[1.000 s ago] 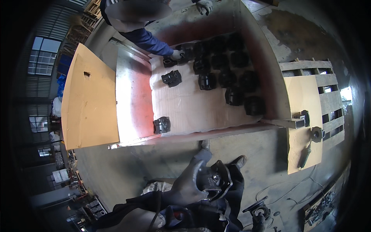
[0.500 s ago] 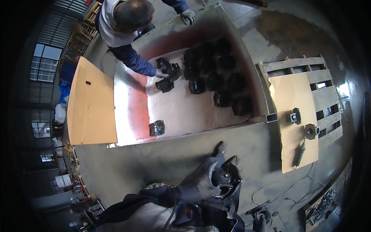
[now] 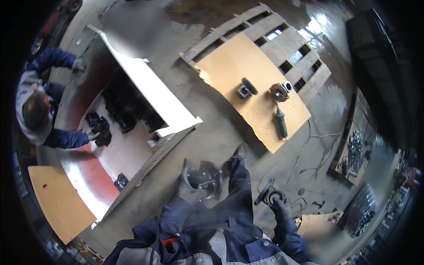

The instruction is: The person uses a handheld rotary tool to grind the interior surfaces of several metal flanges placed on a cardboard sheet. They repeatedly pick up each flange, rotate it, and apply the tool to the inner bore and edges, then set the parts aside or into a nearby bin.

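My left hand (image 3: 191, 193), in a grey glove, is closed on a dark metal casting (image 3: 213, 180) with a hollow opening, held in front of my body above the floor. Motion blurs its outline a little. Off to the right, my gloved right hand (image 3: 282, 206) grips a flanged metal part (image 3: 274, 195) with a round bore. Its fingers wrap the near side of the ring. The two parts are well apart. Left of me stands a large metal bin (image 3: 174, 138) with a pale lining and rows of black castings (image 3: 119, 115) inside.
A co-worker (image 3: 42, 110) leans over the bin's far left side, one gloved hand on a casting. Cardboard (image 3: 234, 66) on a wooden pallet (image 3: 291, 39) carries two metal parts and a corded power tool (image 3: 282, 123). Cables (image 3: 304, 141) cross the floor beside a tray of small parts (image 3: 353, 150).
My view has swung to the right, so the bin sits farther left. My right hand and its flanged part show more fully. Both hands keep their holds.
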The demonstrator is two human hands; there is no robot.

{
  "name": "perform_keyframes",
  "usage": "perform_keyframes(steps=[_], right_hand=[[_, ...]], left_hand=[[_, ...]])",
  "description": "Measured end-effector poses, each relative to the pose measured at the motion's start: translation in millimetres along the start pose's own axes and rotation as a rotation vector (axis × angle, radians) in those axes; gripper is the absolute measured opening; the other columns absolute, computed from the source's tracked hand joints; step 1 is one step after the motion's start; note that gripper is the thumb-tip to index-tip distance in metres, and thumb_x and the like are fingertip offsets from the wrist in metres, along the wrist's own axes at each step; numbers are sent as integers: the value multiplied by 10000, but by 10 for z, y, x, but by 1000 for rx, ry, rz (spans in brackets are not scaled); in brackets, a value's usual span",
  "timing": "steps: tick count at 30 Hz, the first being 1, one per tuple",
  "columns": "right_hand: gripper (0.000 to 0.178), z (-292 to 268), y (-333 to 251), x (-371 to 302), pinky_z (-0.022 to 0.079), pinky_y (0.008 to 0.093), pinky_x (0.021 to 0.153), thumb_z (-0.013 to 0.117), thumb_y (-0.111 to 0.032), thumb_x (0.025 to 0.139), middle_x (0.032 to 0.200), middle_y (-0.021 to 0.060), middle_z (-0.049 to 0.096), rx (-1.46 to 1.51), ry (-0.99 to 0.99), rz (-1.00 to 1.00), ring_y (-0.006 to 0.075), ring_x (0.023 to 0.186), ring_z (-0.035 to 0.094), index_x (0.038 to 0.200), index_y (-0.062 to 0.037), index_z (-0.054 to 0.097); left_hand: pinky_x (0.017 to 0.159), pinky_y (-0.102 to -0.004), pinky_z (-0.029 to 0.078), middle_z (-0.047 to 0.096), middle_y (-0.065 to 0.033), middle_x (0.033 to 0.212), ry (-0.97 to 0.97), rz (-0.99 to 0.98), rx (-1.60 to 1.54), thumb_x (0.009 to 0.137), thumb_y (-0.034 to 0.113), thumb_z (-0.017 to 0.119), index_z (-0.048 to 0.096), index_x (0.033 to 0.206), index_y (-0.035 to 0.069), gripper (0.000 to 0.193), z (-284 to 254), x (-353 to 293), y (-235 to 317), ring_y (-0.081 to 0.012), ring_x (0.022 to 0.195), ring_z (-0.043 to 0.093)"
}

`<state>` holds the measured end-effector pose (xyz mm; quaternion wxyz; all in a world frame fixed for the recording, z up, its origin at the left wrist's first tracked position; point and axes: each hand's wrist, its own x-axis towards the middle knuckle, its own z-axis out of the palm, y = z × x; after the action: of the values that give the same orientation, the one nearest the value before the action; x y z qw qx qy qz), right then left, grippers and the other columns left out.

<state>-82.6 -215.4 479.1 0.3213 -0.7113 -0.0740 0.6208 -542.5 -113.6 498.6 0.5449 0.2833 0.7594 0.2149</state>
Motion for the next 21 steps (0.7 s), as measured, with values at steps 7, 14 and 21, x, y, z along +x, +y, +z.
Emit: perform_keyframes(steps=[7, 14, 21], right_hand=[[683, -99, -244, 1797, 621, 357, 921, 819, -76, 917, 1364, 100, 633, 52, 121, -89, 218, 1150, 695, 1530, -73, 518], [446, 254, -666, 3557, 635, 395, 844, 723, -110, 999, 1223, 64, 722, 192, 66, 54, 219, 1023, 742, 1434, -153, 636], [291, 621, -421, 5696, 653, 413, 951, 718, -96, 1036, 1222, 138, 693, 285, -80, -182, 261, 1017, 742, 1310, -9, 672]], left_hand=[[857, -396, 671, 602, -189, 1457, -15, -238, -286, 675, -110, 800, 132, 1770, 119, 1303, 1306, 1058, 211, -316, 1110, 736], [785, -370, 673, 656, -207, 1309, -89, -268, -719, 842, -143, 725, 30, 1791, 168, 1217, 2312, 2417, 375, -252, 969, 759], [1047, -485, 649, 586, -151, 1481, -77, -103, -758, 885, -37, 702, 201, 1767, 148, 1031, 2541, 4152, 291, -302, 1248, 693]])
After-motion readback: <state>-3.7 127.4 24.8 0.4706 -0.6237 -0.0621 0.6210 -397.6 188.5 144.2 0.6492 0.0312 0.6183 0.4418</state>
